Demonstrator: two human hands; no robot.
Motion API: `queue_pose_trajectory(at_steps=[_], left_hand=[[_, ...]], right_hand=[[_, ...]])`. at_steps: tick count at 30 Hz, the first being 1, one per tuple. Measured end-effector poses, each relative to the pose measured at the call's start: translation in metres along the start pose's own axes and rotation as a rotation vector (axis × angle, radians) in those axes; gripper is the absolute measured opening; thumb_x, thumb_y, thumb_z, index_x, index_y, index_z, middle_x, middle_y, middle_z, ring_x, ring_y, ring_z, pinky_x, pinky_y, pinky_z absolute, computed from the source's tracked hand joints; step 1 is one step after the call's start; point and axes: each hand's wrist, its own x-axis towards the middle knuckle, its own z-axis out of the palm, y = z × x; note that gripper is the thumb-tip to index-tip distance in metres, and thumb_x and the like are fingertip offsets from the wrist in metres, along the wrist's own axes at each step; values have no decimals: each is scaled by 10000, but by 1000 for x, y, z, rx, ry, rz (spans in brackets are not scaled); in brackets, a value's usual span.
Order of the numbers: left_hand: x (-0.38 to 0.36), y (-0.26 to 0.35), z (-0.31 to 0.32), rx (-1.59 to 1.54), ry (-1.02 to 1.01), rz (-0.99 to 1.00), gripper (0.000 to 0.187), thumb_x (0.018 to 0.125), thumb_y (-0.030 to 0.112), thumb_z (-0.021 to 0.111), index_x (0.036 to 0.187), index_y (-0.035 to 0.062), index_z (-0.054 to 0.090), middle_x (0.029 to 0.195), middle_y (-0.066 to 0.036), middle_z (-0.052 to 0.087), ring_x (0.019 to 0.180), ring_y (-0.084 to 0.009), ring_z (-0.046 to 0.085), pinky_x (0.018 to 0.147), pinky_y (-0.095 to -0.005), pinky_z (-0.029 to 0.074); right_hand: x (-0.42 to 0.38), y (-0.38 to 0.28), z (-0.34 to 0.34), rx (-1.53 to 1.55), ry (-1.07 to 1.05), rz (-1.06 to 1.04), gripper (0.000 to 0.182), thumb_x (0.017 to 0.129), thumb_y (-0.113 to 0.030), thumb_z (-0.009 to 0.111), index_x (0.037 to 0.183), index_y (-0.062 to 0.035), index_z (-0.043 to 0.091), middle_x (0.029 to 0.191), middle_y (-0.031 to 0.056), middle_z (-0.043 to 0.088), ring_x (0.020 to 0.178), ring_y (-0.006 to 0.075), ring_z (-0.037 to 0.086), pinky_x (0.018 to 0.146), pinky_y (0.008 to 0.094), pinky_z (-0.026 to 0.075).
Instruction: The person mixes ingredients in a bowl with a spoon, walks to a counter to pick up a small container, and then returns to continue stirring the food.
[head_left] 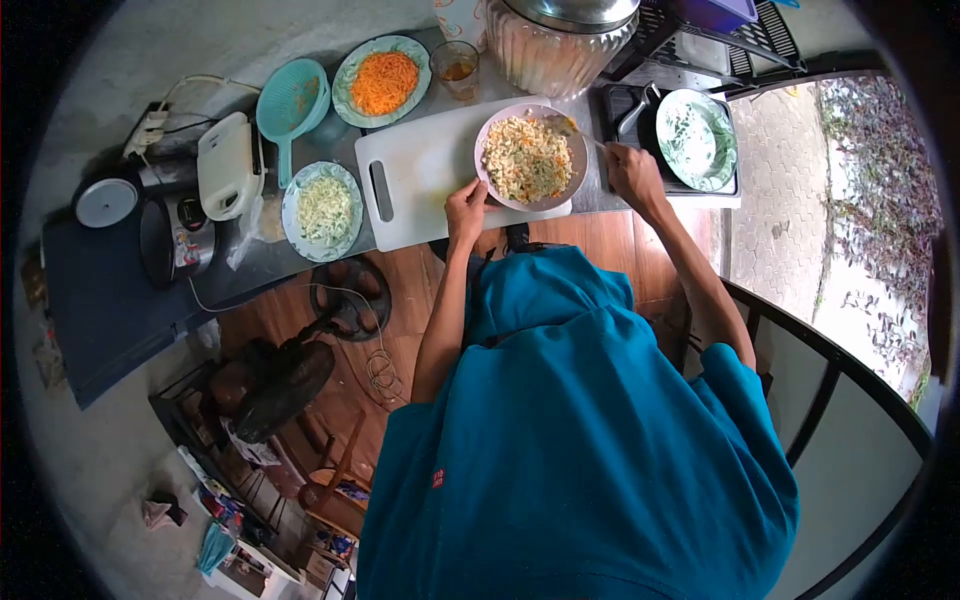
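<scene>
A pale pink bowl (pixel 581 170) sits on a white cutting board (pixel 415 205), filled with a chopped mixture (pixel 525 160) of whitish bits with orange and green flecks. My left hand (pixel 467 210) grips the bowl's near-left rim, thumb over the edge. In my right hand (pixel 635 178), closed at the bowl's right side, is the handle of a spoon (pixel 590 140). The spoon's head lies among the food at the bowl's upper right, partly coated, so its exact shape is hard to see.
Left of the board stand a plate of shredded cabbage (pixel 324 212), a plate of grated carrot (pixel 384 84), a teal strainer (pixel 293 100) and a white appliance (pixel 228 165). Behind are a glass (pixel 456 72) and large jar (pixel 560 50). A smeared plate (pixel 697 140) and knife (pixel 636 112) lie right.
</scene>
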Motion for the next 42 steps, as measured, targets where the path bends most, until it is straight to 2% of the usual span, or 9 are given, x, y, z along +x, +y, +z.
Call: queue_pose_trajectory(at_steps=[5,8,14,19,24,27,34,38,42], left_hand=[[-1,-3,0,7,15,-14,383,904,198,560,1157,-90,548,963,-144,658,623,-203,663,544,-262,522],[0,-5,1,-26,26,-10,384,907,202,559,1154,-92,550,965,-145,657,611,-190,656,539,-255,516],[1,-5,0,19,33,1,369,910,200,554,1149,-82,560,941,-122,666,608,-182,657,519,-251,498],[0,-5,0,19,32,-9,366,905,202,555,1155,-66,565,908,-129,672,621,-216,673,531,-244,493],[2,-10,-1,80,33,-47,427,902,253,561,1203,-49,534,891,-141,661,639,-219,678,524,-251,488],[2,-9,1,69,27,-52,463,901,285,563,1229,-38,516,887,-141,651,640,-209,674,523,-253,487],[7,-18,-3,124,30,-30,450,902,268,564,1230,-36,517,878,-125,640,636,-207,672,523,-255,485],[0,-6,0,29,4,-55,462,901,269,565,1233,-47,508,921,-140,651,653,-211,678,529,-254,485],[3,-8,1,37,21,-66,464,904,270,561,1232,-53,506,943,-146,649,652,-213,678,532,-252,486]], right_hand=[[-8,-19,15,81,-32,-140,122,814,-104,496,736,-31,557,631,239,561,602,409,583,545,490,467],[-25,-23,21,-2,-147,-99,133,819,-103,496,762,-32,593,627,239,573,594,413,585,555,486,478],[-14,-23,-5,5,-54,-44,157,827,-118,502,812,-20,623,647,251,577,620,416,593,575,486,485],[-14,8,14,37,-10,29,160,814,-99,496,747,4,599,654,250,577,632,421,589,575,474,483],[-23,-22,14,108,0,4,145,779,-80,487,678,6,546,617,242,566,601,424,580,555,484,476],[-32,-32,22,-68,-143,-69,112,772,-84,494,713,-29,571,598,243,572,579,406,600,527,488,481],[-5,-26,-16,-196,-44,-87,100,770,-73,500,758,-24,587,620,233,583,587,397,606,512,474,491],[-8,-10,-3,-235,-125,-27,123,773,-80,506,817,-17,603,640,234,586,619,403,607,553,480,493],[-34,-15,15,102,-47,155,230,816,-91,478,928,-30,669,749,277,590,702,438,595,677,483,493]])
